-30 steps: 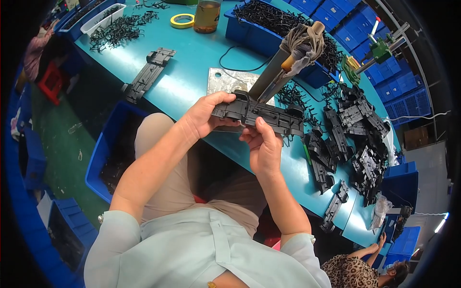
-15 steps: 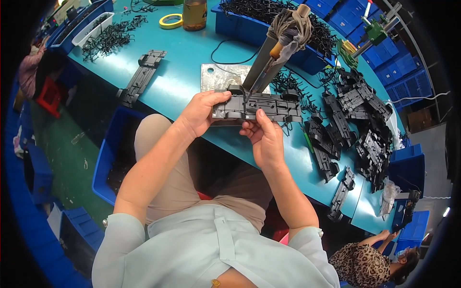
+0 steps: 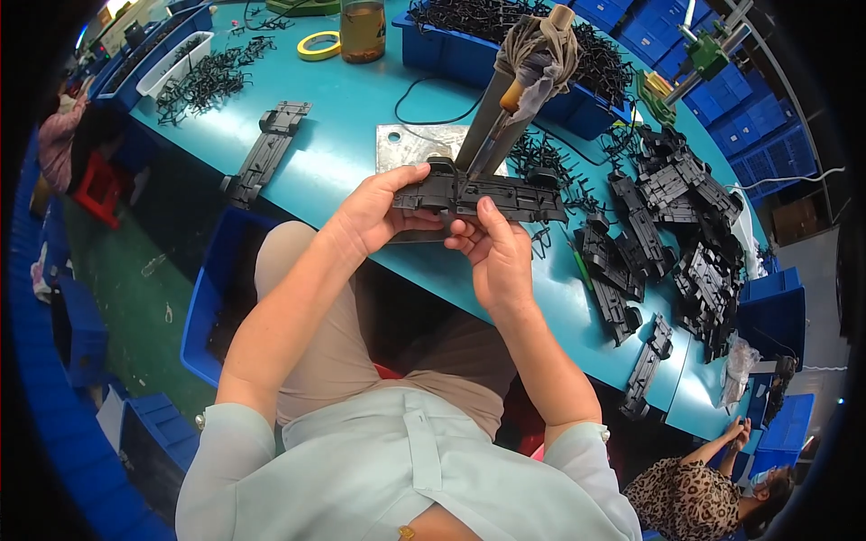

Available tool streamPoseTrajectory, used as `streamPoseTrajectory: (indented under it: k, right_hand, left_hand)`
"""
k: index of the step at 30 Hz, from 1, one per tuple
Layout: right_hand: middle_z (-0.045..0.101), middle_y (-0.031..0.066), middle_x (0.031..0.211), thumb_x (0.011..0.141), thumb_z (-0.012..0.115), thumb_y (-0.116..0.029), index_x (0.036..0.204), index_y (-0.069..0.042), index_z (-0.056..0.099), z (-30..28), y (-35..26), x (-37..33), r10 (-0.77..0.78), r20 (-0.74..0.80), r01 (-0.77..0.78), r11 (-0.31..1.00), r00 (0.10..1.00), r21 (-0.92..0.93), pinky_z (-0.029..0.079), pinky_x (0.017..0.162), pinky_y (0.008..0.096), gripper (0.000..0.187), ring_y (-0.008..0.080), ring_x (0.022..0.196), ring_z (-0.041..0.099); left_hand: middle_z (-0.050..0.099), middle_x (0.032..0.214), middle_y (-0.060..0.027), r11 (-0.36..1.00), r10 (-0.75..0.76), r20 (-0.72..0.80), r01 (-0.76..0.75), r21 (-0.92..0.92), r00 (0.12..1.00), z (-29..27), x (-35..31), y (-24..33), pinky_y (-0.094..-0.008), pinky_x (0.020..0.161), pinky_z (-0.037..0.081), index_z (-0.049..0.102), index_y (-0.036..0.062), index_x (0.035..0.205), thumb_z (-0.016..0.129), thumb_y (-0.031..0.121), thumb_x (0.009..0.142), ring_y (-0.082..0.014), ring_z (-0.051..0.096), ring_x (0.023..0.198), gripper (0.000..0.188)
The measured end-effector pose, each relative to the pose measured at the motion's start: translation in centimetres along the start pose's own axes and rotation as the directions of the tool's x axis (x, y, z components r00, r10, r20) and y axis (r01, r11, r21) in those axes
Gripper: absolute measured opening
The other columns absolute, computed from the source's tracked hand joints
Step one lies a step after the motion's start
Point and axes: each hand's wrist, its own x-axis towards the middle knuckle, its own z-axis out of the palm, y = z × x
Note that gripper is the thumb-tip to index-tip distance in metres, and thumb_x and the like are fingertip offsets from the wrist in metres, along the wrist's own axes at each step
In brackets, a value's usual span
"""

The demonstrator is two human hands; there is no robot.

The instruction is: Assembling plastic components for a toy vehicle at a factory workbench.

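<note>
A black plastic toy-car chassis (image 3: pixel 512 200) is held between my two hands over the near edge of the turquoise table. My left hand (image 3: pixel 368 215) grips its left end, thumb on top and fingers beneath. My right hand (image 3: pixel 502 257) pinches the near long edge around the middle, thumb up. An iron with an orange handle (image 3: pixel 512 96) is strapped with cloth to a slanted grey post (image 3: pixel 492 124). Its thin tip reaches down to the chassis near the left thumb; whether it touches I cannot tell. Behind the chassis lies a metal plate (image 3: pixel 395 155), partly hidden.
Another chassis (image 3: pixel 267 153) lies left, and a pile of them (image 3: pixel 690 189) right. A blue bin (image 3: pixel 433 50) full of small black parts stands behind the post. Tape (image 3: pixel 319 46) and a jar (image 3: pixel 363 34) stand far back. A co-worker (image 3: pixel 695 496) sits lower right.
The chassis has tilted, showing less of its near side, and shifted slightly left with my hands. My right thumb has moved a little left and up. The co-worker's hands have moved.
</note>
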Motion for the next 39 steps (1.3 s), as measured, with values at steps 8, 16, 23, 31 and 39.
streamPoseTrajectory:
  k: [8, 16, 23, 31, 39]
  right_hand:
    - [0.064, 0.0078, 0.086, 0.092, 0.056, -0.026, 0.098, -0.001, 0.059, 0.5, -0.2, 0.2, -0.011, -0.034, 0.01, 1.0, 0.999, -0.008, 0.053, 0.063, 0.0292, 0.026, 0.0127, 0.071, 0.059]
    - [0.063, 0.0073, 0.086, 0.091, 0.058, -0.025, 0.099, -0.002, 0.059, 0.2, -0.1, 0.2, -0.01, -0.025, 0.01, 1.0, 1.0, 0.014, 0.053, 0.063, 0.0297, 0.025, 0.0135, 0.073, 0.059]
    - [0.063, 0.0073, 0.086, 0.091, 0.058, -0.025, 0.099, -0.002, 0.059, 0.2, -0.2, 0.2, -0.013, -0.029, 0.013, 1.0, 0.999, 0.013, 0.053, 0.063, 0.0296, 0.025, 0.0134, 0.073, 0.059]
    - [0.062, 0.0064, 0.083, 0.092, 0.056, -0.023, 0.097, -0.002, 0.058, 0.8, -0.3, 0.1, -0.027, -0.043, 0.028, 1.0, 0.999, 0.013, 0.054, 0.061, 0.029, 0.021, 0.0119, 0.069, 0.059]
    - [0.062, 0.0065, 0.084, 0.092, 0.057, -0.023, 0.097, -0.002, 0.058, 0.7, -0.3, 0.3, -0.026, -0.043, 0.027, 0.999, 0.999, 0.022, 0.055, 0.06, 0.0293, 0.022, 0.0119, 0.069, 0.059]
  left_hand:
    - [0.066, 0.091, -0.0135, 1.0, -0.022, -0.003, 0.022, -0.013, 1.0, 0.4, -0.1, 0.2, -0.0424, 0.079, 0.055, 0.056, 0.0027, 0.109, 0.056, 0.029, 0.09, -0.0234, 0.067, 0.076, 0.032]
    - [0.064, 0.1, -0.0106, 0.998, -0.042, 0.039, 0.041, 0.041, 0.998, -0.3, 0.1, 0.1, -0.0387, 0.082, 0.05, 0.055, 0.0071, 0.115, 0.057, 0.033, 0.09, -0.0227, 0.062, 0.083, 0.036]
    - [0.064, 0.101, -0.0102, 0.999, -0.031, 0.02, 0.03, 0.044, 0.999, -0.2, 0.0, 0.1, -0.0388, 0.081, 0.051, 0.055, 0.007, 0.115, 0.057, 0.033, 0.09, -0.0225, 0.062, 0.082, 0.036]
    - [0.063, 0.101, -0.0098, 0.999, -0.029, 0.015, 0.028, 0.034, 0.999, -0.1, -0.1, 0.1, -0.04, 0.084, 0.05, 0.055, 0.0072, 0.115, 0.058, 0.033, 0.089, -0.0234, 0.062, 0.086, 0.037]
    - [0.064, 0.101, -0.0098, 0.999, -0.022, 0.025, 0.021, 0.033, 0.999, 0.3, -0.4, 0.3, -0.0384, 0.082, 0.05, 0.056, 0.0074, 0.115, 0.059, 0.034, 0.088, -0.0231, 0.062, 0.083, 0.038]
